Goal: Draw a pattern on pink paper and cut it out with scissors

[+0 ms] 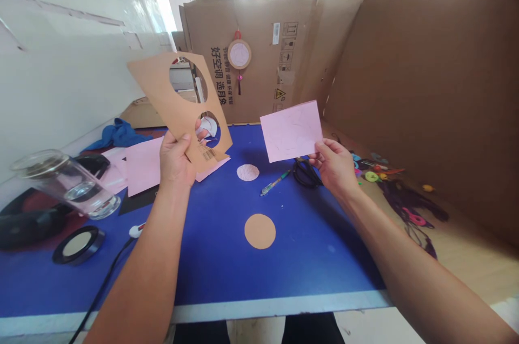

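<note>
My left hand (178,157) is closed on a brown cardboard sheet (160,81) with two round holes cut in it, raised above the table. My right hand (334,163) pinches the lower right corner of a pink sheet of paper (291,130) with faint lines on it. Between my arms, a brown cardboard disc (260,231) lies flat on the blue table (227,273). Farther back is a smaller pale pink paper disc (247,172). A pen (275,182) lies to its right, and black-handled scissors (307,172) are partly hidden near my right hand.
On the left stand a glass jar (67,184) and a round black-rimmed object (78,245), with pink papers (145,165) behind. Cardboard walls (425,95) enclose the back and right. A round tasselled ornament (239,54) hangs there. Purple tassels (411,203) and small coloured pieces lie right.
</note>
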`<act>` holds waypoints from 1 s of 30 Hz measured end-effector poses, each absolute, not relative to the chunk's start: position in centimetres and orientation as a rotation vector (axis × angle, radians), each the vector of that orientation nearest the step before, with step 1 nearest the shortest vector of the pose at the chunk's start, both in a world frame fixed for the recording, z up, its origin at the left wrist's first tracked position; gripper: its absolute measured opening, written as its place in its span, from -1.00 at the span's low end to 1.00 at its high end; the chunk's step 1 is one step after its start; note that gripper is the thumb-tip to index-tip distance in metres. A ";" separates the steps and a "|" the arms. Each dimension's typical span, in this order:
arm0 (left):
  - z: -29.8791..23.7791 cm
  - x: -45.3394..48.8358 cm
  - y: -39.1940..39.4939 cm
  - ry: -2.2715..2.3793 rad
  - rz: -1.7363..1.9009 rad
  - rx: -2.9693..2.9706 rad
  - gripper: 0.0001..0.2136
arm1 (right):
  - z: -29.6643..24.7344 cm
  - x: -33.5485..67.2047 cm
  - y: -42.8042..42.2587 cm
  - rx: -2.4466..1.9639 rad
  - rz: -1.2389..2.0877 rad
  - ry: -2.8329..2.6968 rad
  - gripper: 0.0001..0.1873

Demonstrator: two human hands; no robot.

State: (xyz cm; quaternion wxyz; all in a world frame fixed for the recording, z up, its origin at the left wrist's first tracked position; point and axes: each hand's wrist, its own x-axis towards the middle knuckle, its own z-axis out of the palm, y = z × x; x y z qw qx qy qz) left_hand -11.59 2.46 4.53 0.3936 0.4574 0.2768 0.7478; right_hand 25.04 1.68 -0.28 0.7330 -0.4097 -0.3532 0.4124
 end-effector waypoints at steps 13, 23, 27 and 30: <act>4.5 -9.5 1.6 0.677 1.781 1.194 -0.71 | -0.2 24.9 1.5 -0.895 0.904 -0.760 -0.66; 4.3 -9.8 1.9 0.675 1.775 1.183 -0.70 | -0.1 24.9 1.5 -0.899 0.909 -0.789 -0.67; 4.2 -10.0 2.0 0.678 1.772 1.180 -0.71 | 0.0 24.8 1.4 -0.897 0.903 -0.795 -0.66; 4.2 -9.9 2.0 0.686 1.766 1.179 -0.71 | 0.0 24.7 1.3 -0.894 0.901 -0.791 -0.67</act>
